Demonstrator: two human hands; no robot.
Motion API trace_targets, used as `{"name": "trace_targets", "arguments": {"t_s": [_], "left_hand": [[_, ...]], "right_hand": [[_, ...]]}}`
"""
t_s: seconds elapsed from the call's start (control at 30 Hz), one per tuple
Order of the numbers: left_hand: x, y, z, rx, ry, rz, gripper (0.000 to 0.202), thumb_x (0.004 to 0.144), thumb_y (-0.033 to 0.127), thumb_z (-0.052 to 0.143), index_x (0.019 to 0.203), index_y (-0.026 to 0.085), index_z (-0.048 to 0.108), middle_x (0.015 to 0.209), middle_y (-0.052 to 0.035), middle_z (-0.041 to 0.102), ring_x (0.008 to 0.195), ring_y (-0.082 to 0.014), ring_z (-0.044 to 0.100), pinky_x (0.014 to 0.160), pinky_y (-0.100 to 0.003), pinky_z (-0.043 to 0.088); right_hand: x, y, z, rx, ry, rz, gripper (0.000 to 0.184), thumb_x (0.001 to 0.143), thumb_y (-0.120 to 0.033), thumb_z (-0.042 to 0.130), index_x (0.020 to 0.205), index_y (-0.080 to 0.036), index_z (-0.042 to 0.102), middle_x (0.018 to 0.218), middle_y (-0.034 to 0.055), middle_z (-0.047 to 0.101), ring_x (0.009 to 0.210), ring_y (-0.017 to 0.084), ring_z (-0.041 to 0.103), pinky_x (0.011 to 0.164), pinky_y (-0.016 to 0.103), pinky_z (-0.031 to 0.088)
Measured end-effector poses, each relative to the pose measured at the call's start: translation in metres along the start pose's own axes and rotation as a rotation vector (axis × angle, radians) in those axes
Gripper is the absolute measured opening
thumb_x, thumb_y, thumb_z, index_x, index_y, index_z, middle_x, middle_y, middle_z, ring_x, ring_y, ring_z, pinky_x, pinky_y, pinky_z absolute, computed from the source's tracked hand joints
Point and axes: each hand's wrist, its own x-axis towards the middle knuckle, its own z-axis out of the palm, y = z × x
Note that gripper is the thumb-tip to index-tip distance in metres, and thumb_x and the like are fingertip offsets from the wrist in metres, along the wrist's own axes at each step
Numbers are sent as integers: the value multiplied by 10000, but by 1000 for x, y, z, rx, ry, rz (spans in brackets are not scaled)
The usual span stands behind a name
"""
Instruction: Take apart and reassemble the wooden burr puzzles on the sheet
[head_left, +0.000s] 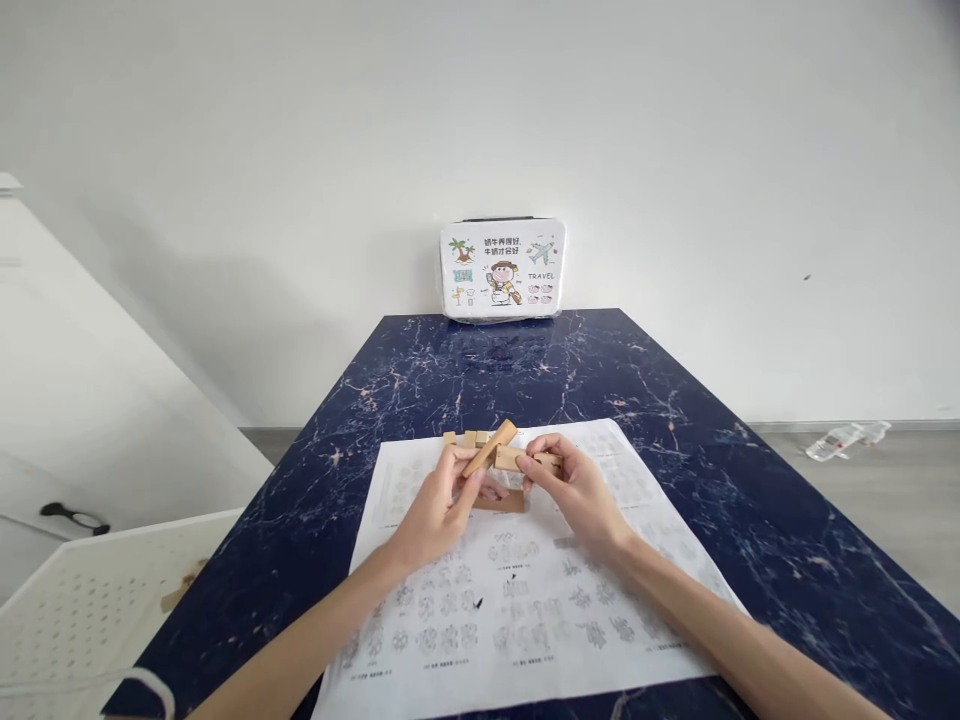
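Pinched in my left hand (444,505) is a light wooden stick (491,447), slanting up to the right. My right hand (574,485) grips a wooden block (531,462) with dark marks, held nearly level. The stick's side meets or nearly meets the block's left end; I cannot tell whether they touch. Below them another flat wooden piece (504,502) shows on the printed sheet (525,640). Just beyond my left hand lie several small wooden pieces (470,438) at the sheet's far edge.
The sheet with small drawings covers the near part of the dark blue marbled table (510,380). A white cartoon-printed case (501,270) leans on the wall at the far end. At lower left, a white perforated surface (90,600) holds wooden bits (180,590).
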Motion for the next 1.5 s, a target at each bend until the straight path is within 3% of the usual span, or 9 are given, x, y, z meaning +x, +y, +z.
{"name": "trace_targets", "arguments": {"t_s": [0.23, 0.33, 0.6, 0.8, 1.07, 1.17, 1.27, 1.33, 1.5], "left_hand": [[-3, 0, 2, 94, -29, 46, 249, 1101, 429, 469, 1262, 245, 423, 1305, -138, 701, 1149, -267, 734, 998, -504, 633], [-3, -1, 1, 143, -37, 63, 227, 1106, 409, 461, 1257, 246, 416, 1305, -134, 699, 1181, -276, 725, 996, -507, 629], [-3, -8, -2, 304, 18, 91, 222, 1109, 368, 437, 1290, 241, 418, 1228, -146, 711, 1149, -305, 732, 939, -520, 624], [-2, -10, -3, 400, -18, 89, 226, 1111, 362, 419, 1298, 235, 438, 1229, -150, 727, 1095, -296, 748, 898, -497, 625], [-2, -9, -1, 393, 1, 97, 343, 1114, 364, 429, 1428, 228, 397, 1284, -153, 714, 1102, -281, 745, 890, -432, 618], [-1, -7, -2, 422, -9, 93, 458, 1121, 369, 418, 1559, 263, 336, 1201, -112, 734, 877, -217, 749, 743, -342, 605], [0, -5, -4, 463, -52, 98, 539, 1127, 358, 394, 1646, 287, 266, 852, -15, 720, 517, -122, 547, 512, -240, 473], [0, -5, -5, 468, -59, 128, 554, 1128, 346, 392, 1662, 297, 256, 797, 3, 705, 472, -105, 468, 482, -222, 431], [0, -6, -10, 439, -34, 222, 550, 1115, 318, 423, 1652, 331, 303, 1300, -101, 724, 808, -177, 708, 685, -277, 583]], "right_hand": [[-4, -6, 1, -72, -2, 9, 494, 897, -679, 702, 1077, -248, 541, 872, 48, 713, 874, 271, 740, 808, 411, 559], [-5, -10, 2, -54, -34, 18, 515, 905, -678, 693, 1133, -243, 540, 893, 47, 731, 756, 228, 726, 787, 412, 577], [-6, -15, 5, 47, -217, 126, 486, 905, -706, 660, 929, -235, 542, 692, -17, 665, 408, 108, 521, 356, 248, 327], [-7, -15, 7, 39, -218, 127, 478, 928, -707, 630, 882, -251, 497, 548, -65, 591, 326, 88, 425, 325, 236, 276], [-9, -5, 9, 101, -221, 87, 399, 973, -634, 626, 992, -248, 526, 729, -22, 649, 439, 99, 503, 375, 257, 341], [-10, -1, 10, 123, -227, 77, 392, 989, -610, 623, 1092, -246, 517, 737, -22, 653, 462, 106, 504, 407, 266, 376], [-10, 0, 10, 117, -244, 80, 394, 1000, -595, 616, 1124, -238, 504, 734, -25, 643, 456, 102, 490, 413, 270, 383], [-10, -1, 10, 122, -248, 77, 387, 1003, -587, 614, 1115, -235, 500, 735, -33, 625, 445, 93, 479, 410, 270, 377], [-11, -5, 9, 150, -269, 56, 375, 1005, -572, 613, 1128, -240, 490, 741, -44, 623, 452, 93, 494, 443, 277, 418]]}}
